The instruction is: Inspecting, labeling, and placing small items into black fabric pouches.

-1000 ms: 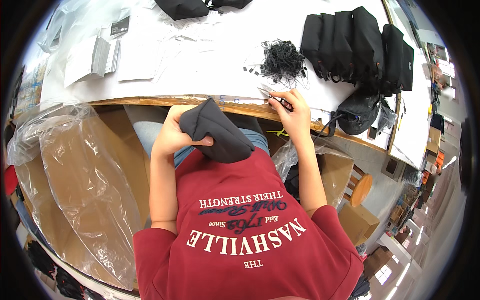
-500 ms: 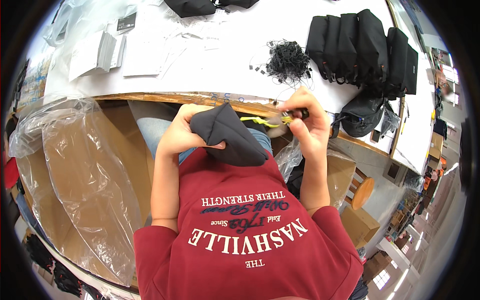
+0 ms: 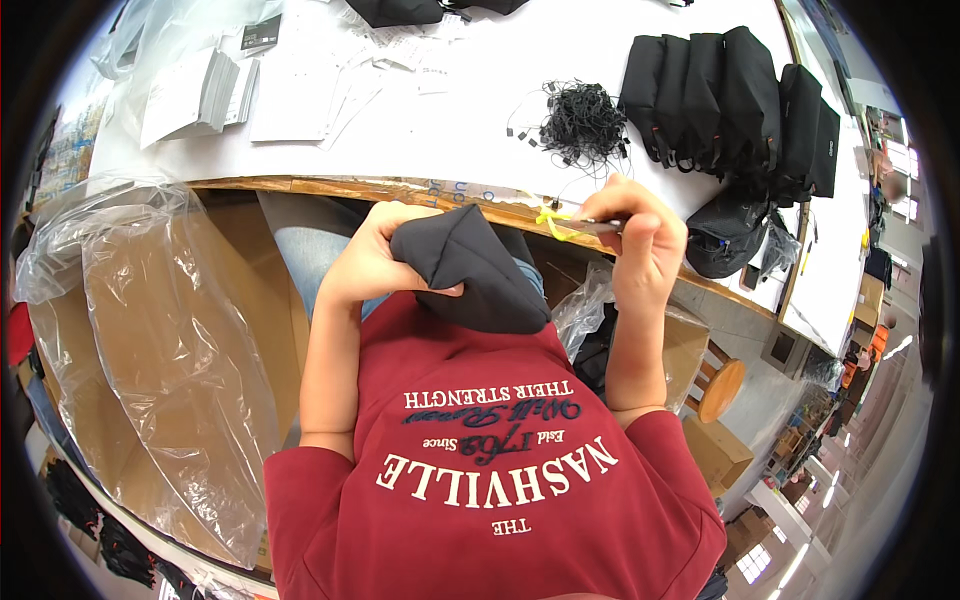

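Observation:
My left hand (image 3: 368, 262) grips a dark grey fabric pouch (image 3: 470, 268) held over my lap, just below the table edge. My right hand (image 3: 645, 240) is closed on a small dark tool with a reddish handle (image 3: 603, 228), its tip pointing left toward the pouch. A thin yellow tie (image 3: 551, 220) hangs between the tool tip and the pouch. Both forearms rise from my red shirt toward the table.
A white table (image 3: 450, 130) carries a tangle of black cords (image 3: 583, 122), a row of black pouches (image 3: 735, 100), paper stacks (image 3: 200, 85) and another black bag (image 3: 728, 235). A cardboard box lined with clear plastic (image 3: 160, 330) stands at my left. A wooden stool (image 3: 722, 388) sits at right.
My right hand drew back from the table edge with the tool and now holds it beside the pouch; a yellow tie appeared at its tip. The pouch stayed in my left hand.

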Demonstrator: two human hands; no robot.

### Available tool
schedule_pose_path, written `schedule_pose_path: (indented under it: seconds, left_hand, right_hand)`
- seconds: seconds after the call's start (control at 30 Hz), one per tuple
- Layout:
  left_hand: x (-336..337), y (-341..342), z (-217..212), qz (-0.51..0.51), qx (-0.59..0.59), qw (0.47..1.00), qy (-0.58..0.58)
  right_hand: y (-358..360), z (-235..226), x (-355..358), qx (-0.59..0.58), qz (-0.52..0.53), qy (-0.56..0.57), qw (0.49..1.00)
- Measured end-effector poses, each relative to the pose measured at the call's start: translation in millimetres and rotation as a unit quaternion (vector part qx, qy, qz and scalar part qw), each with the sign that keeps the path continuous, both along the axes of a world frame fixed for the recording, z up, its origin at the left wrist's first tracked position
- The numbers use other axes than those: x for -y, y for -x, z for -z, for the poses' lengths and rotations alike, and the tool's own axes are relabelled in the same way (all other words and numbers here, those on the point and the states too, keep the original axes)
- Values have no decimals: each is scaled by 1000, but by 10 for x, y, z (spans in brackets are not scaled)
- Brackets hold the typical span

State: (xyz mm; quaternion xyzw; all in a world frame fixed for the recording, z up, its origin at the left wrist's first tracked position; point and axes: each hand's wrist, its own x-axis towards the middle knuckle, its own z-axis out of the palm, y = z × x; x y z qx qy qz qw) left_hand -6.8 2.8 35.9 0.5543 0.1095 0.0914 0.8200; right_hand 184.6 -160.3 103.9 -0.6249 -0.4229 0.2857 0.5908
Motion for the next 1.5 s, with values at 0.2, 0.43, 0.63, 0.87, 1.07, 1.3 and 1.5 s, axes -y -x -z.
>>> schedule_pose_path:
  seconds: [0.2, 0.43, 0.63, 0.87, 1.07, 1.3, 1.5]
  left_hand:
    - [5, -8, -18, 8, -24, 998, 49]
    - [-26, 39, -194, -29, 32, 996, -81]
    - [124, -49, -573, -119, 78, 985, -95]
    - [229, -69, -494, -216, 188, 927, -242]
    - [236, -53, -498, -193, 259, 930, -178]
    - [276, -20, -542, -155, 300, 930, -144]
    - [263, -45, -628, -143, 292, 930, -173]
  right_hand:
    - [40, 82, -33, -95, -59, -8, 994]
    - [49, 7, -61, -160, -149, -71, 973]
    - [237, -30, -133, -207, -116, -71, 969]
    - [389, -85, -135, -225, -81, -46, 970]
    - [312, -144, -158, -114, -90, -59, 988]
    - [228, -242, -168, 19, -69, -95, 993]
    - [133, -515, -183, 170, -71, -62, 981]
